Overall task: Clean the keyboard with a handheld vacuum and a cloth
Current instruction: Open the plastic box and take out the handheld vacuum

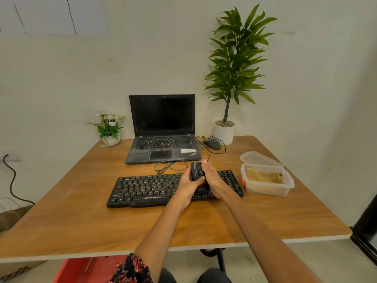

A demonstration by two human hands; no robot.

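A black keyboard [146, 189] lies across the middle of the wooden table [81, 225]. Both hands meet above its right half around a small black handheld vacuum [196, 170], which stands upright. My left hand [189, 185] grips the vacuum's lower left side, thumb across its front. My right hand [212, 176] wraps its right side, fingers reaching the top. The vacuum's lower end is hidden between the hands. A tan cloth [263, 176] lies folded inside an open clear plastic box [267, 190] right of the keyboard.
Behind the keyboard stand an open dark laptop [163, 129], a black mouse [212, 144] with looped cables, a tall potted plant [224, 131] and a small flower pot [110, 137]. The box's lid [259, 159] lies behind the box.
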